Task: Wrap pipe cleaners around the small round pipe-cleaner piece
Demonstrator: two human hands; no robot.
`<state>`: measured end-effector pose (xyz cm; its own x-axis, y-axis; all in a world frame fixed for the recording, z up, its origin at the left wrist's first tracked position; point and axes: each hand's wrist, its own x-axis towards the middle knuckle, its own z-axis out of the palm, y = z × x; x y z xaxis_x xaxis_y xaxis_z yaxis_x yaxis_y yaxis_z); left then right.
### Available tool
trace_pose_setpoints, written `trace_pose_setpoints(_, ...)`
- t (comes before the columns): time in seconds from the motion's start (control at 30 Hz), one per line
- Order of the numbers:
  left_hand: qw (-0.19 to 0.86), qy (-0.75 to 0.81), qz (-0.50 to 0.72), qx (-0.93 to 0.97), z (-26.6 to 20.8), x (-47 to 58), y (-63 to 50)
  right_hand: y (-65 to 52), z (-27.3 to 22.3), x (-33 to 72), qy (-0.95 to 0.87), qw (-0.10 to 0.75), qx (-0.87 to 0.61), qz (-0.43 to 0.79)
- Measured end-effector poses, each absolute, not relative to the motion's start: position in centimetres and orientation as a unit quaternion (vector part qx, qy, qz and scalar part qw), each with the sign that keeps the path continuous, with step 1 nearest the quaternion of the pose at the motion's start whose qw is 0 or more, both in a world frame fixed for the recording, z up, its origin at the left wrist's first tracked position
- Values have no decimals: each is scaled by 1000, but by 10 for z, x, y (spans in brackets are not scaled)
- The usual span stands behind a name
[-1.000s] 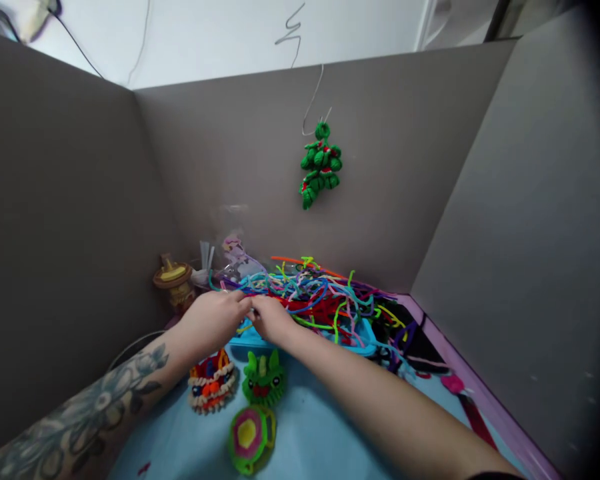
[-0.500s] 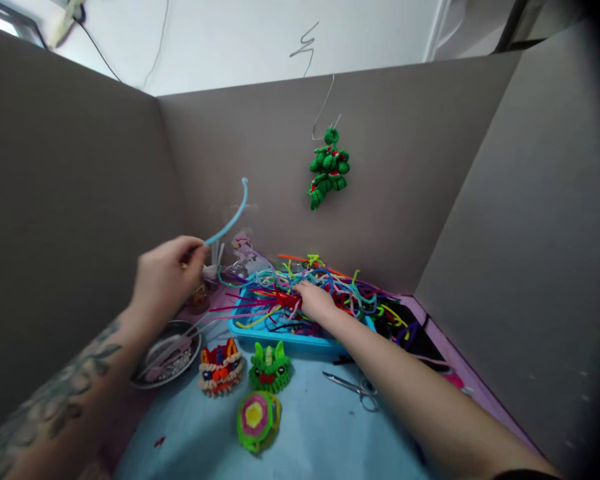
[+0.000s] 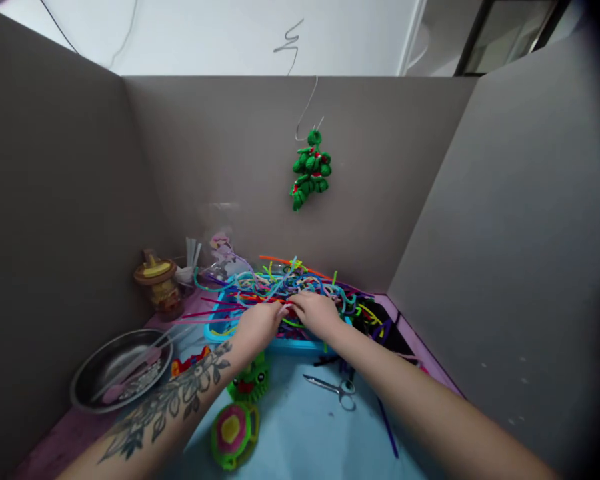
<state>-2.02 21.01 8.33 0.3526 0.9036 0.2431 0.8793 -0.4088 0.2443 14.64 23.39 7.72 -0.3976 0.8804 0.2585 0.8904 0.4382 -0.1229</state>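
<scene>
My left hand (image 3: 261, 328) is closed in a pinch over the front of the blue tray (image 3: 290, 347). A light blue pipe cleaner (image 3: 283, 279) rises up and right from just behind its fingers and appears held there. Close beside it, my right hand (image 3: 318, 313) has its fingers bent closed among the tangled pipe cleaners (image 3: 260, 283); what they grip is hidden. Fingertips of both hands nearly meet. Below my left wrist are a green fuzzy animal head (image 3: 250, 383) and a green, pink and yellow round piece (image 3: 233, 430). My left forearm partly covers an orange-red figure (image 3: 193, 361).
Scissors (image 3: 333, 387) lie on the blue mat (image 3: 310, 440). At left stand a metal bowl (image 3: 83, 387) with beads and pink scoops, and a brown-lidded jar (image 3: 163, 287). A green pipe-cleaner ornament (image 3: 312, 170) hangs on wire before the grey partition (image 3: 380, 147).
My left hand has come down and right from beside the tray to meet my right hand, the light blue pipe cleaner moving with it. The view has shifted, showing more of the bowl and jar.
</scene>
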Motion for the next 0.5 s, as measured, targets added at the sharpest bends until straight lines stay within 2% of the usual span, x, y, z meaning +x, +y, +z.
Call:
trace_pose_setpoints(0.13,17,561,197,804,100,-40,206,239,71,142,-827,155,-540,-5)
trace_pose_setpoints(0.2,39,557,206,804,103,-50,204,241,69,136,-826,155,-541,5)
trace_pose_setpoints(0.3,80,547,215,805,97,-55,203,240,67,126,-833,161,-529,13)
trace_pose_setpoints(0.5,67,544,203,811,79,-41,203,233,65,124,-842,167,-513,7)
